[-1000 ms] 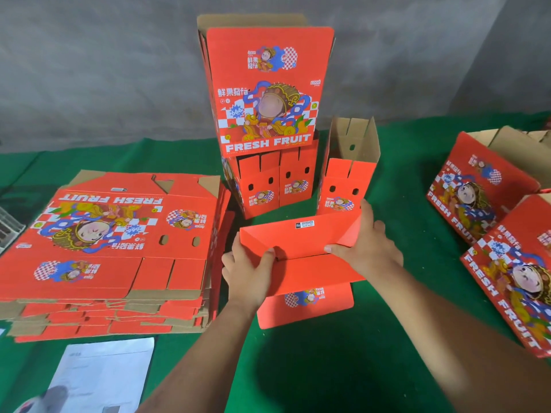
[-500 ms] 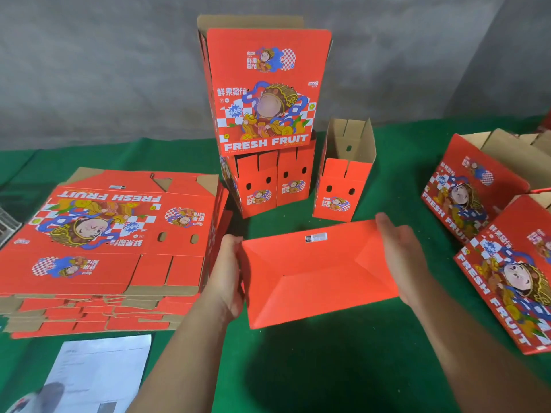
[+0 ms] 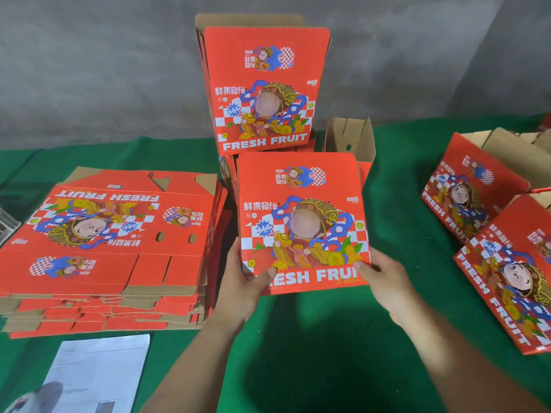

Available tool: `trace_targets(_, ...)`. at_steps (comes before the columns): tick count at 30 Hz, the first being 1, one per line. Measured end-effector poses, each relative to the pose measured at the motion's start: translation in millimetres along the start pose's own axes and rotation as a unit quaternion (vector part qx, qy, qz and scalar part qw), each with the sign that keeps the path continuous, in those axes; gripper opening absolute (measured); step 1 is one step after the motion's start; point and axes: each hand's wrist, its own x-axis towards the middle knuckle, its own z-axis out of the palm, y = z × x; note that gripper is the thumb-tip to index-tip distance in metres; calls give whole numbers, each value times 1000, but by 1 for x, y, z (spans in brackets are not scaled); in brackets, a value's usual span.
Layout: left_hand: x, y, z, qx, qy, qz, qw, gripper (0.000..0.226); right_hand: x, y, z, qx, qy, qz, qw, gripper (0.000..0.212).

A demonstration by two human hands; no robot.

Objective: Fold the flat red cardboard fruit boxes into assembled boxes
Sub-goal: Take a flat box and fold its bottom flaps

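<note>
box [image 3: 301,222] upright, printed face toward camera | left hand [image 3: 243,286] fingers grip lower-left corner | right hand [image 3: 384,281] fingers grip lower-right

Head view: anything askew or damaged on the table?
No damage shows. Two assembled boxes at the right lie tipped over rather than upright. The flat stack sits slightly uneven at its edges. Both hands, left and right, hold a box upright.
</note>
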Motion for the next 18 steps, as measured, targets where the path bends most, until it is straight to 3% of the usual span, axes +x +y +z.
trace_targets(3, 1, -8, 4, 13, -31, 32, 999, 86, 6, -2, 8, 26, 25, 40, 999, 16)
trace_targets(5, 3, -12, 9, 42, -44, 74, 995, 89, 14, -11, 13, 90, 18, 33, 995, 27)
trace_targets(7, 8, -17, 18, 127, -43, 128, 983, 83, 27, -23, 15, 123, 1, 24, 992, 57)
trace_targets(10, 14, -26, 40, 325, -86, 192, 922, 59, 43, -45, 23, 189, -73, 46, 978, 114)
trace_targets(14, 19, -34, 69, 280, -182, 65, 940, 71, 50, -45, 43, 44, -69, 31, 996, 141)
trace_targets(16, 24, -45, 69, 225, -233, -10, 946, 81, 55, -32, 50, 16, -16, 19, 1000, 136)
trace_targets(18, 30, -50, 67, 223, -213, -51, 950, 81, 60, -14, 52, 2, 10, 24, 1000, 126)
